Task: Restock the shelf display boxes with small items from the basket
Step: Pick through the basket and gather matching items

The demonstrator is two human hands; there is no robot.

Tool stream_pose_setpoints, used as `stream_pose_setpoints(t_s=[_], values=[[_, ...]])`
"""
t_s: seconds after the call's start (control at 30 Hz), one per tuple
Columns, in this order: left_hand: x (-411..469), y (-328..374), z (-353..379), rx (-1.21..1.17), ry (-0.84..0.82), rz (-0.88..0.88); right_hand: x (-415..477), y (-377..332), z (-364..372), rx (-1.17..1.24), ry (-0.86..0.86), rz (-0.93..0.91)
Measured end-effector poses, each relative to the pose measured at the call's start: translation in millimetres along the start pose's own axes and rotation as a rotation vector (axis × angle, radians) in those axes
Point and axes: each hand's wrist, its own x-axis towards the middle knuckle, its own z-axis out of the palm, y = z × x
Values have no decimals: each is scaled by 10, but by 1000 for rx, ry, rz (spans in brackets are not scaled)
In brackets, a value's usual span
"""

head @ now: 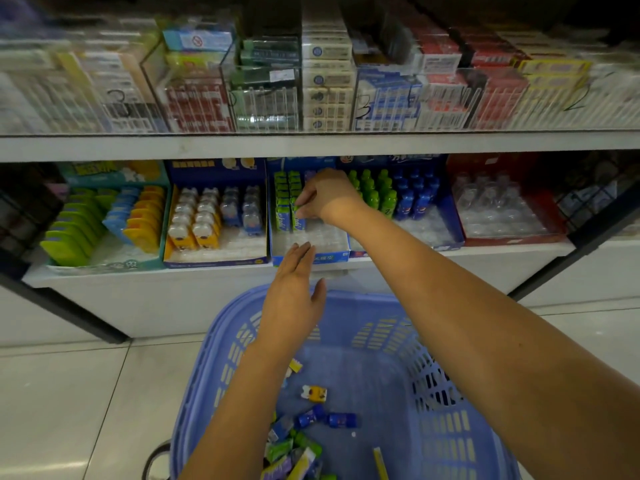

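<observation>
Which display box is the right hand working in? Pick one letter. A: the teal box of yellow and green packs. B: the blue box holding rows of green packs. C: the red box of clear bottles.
B: the right hand pinches a green pack at the front of the rows in the blue box.

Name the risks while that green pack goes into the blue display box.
The right hand pinches the green pack against an upright row; a shove might topple it. Its wrist passes close to the neighbouring green bottles and might knock some over.
</observation>
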Motion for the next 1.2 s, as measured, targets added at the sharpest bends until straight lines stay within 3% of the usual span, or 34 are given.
stream_pose_setpoints(t_s=[0.1, 0.2, 0.27, 0.37, 0.43, 0.47, 0.6, 0.83, 0.97, 1.07, 1.2], values=[[-86, -17, -57, -117, 150, 33, -196, 7, 15, 95, 103, 4], [-153, -216, 5, -74, 63, -49, -640, 139, 230, 313, 317, -37], [-223, -401, 129, 28, -136, -158, -936, 309, 521, 324, 183, 9], [-444, -621, 427, 158, -532, -254, -1322, 656, 1107, 135, -242, 157], [-634, -745, 651, 185, -768, -280, -1505, 848, 1535, 84, -414, 235], [-725, -809, 754, 206, -844, -291, -1578, 912, 1710, 94, -462, 307], [-983, -1028, 1063, 302, -977, -354, -1738, 1123, 2318, 20, -592, 314], [-1086, -1224, 1388, 497, -1030, -360, -1816, 1347, 2814, -12, -631, 161], [-1068, -1243, 1438, 512, -1052, -386, -1774, 1467, 2761, 122, -617, 154], [-1027, -1215, 1384, 340, -973, -468, -1662, 1497, 2502, 387, -507, 294], [-796, -1043, 1208, -133, -812, -729, -1507, 1440, 1924, 906, -482, 393]])
